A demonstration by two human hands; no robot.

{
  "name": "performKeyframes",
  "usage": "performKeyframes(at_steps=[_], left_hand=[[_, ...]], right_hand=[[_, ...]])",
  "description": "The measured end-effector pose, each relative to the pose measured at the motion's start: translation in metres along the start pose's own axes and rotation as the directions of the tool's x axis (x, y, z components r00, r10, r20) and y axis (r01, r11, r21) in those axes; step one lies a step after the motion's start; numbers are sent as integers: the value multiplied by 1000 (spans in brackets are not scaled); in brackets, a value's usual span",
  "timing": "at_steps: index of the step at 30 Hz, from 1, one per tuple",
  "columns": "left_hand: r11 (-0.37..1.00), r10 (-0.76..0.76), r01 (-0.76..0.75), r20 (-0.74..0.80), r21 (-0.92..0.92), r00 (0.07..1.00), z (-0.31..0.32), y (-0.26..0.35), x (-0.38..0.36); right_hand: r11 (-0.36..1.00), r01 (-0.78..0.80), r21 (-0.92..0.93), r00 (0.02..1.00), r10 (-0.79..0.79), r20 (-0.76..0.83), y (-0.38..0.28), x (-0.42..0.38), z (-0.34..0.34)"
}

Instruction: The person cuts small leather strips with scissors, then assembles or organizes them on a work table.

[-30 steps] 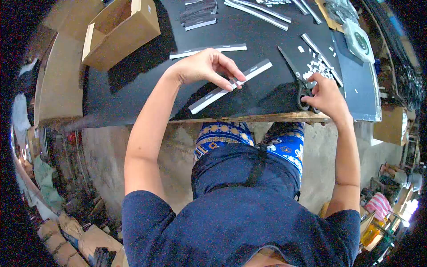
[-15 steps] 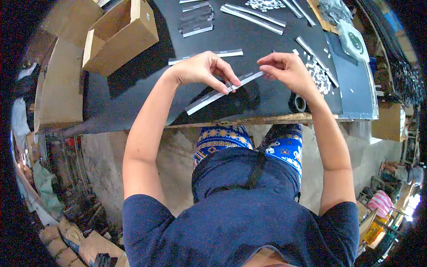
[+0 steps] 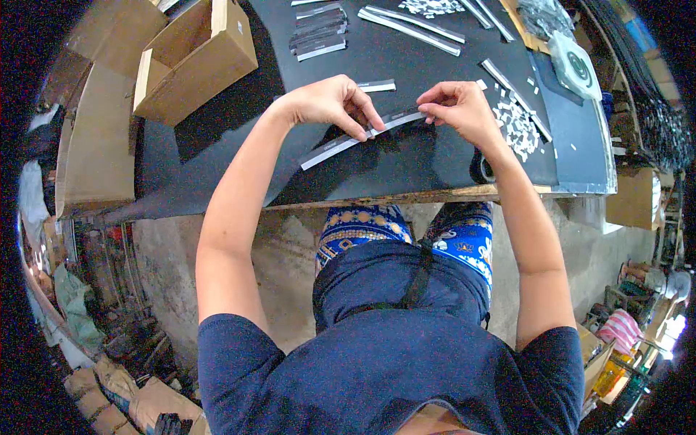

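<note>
A long narrow black-and-white printed strip (image 3: 330,153) is held slantwise above the dark tabletop, slightly bowed. My left hand (image 3: 333,107) pinches it near the middle between thumb and fingers, where a small white piece shows at the fingertips. At the strip's upper right end, my right hand (image 3: 462,110) has thumb and forefinger closed on it. Behind my left hand lies another strip (image 3: 379,86), partly hidden. Many small white pieces (image 3: 518,127) are scattered to the right of my right hand.
An open cardboard box (image 3: 199,61) stands at the left of the table (image 3: 225,163). Stacked short strips (image 3: 319,32) and longer strips (image 3: 412,30) lie at the back. A black tape roll (image 3: 482,168) sits near the front edge, and a clear plastic container (image 3: 575,65) at the right.
Both hands have shifted slightly away from me, carrying the strip along. The strip now bows more, and its right end sits a little farther left.
</note>
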State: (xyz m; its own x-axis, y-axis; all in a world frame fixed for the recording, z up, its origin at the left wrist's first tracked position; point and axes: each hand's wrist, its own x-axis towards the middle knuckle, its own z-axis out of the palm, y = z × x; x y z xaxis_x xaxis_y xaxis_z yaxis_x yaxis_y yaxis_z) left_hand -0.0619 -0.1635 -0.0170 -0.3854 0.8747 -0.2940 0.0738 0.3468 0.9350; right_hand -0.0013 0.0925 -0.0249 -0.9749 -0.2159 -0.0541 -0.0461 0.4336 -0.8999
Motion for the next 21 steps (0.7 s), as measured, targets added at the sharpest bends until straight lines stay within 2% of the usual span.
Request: performKeyframes(at_steps=[7,10,15,16,19,21], left_hand=[[997,-6,8,-15,79,1000,0,1,4],[999,18,-18,-18,26,1000,-3,-5,5],[985,113,-106,-49,134,992,-9,-11,4],[975,134,-120,-63,188,989,-9,-11,3],[988,101,-89,-86,127,991,-9,-9,-3],[981,98,-80,-96,176,991,-10,-8,-5]], right_hand=[[997,-4,-74,999,1,-42,-2,-3,4],[987,23,-159,998,-33,-61,-4,-5,2],[997,19,74,999,-16,-41,7,-7,-6],[997,17,76,999,-14,-40,7,-9,-7],[996,-16,88,998,21,-59,6,-12,-10],[993,6,119,999,0,-54,10,-11,-11]])
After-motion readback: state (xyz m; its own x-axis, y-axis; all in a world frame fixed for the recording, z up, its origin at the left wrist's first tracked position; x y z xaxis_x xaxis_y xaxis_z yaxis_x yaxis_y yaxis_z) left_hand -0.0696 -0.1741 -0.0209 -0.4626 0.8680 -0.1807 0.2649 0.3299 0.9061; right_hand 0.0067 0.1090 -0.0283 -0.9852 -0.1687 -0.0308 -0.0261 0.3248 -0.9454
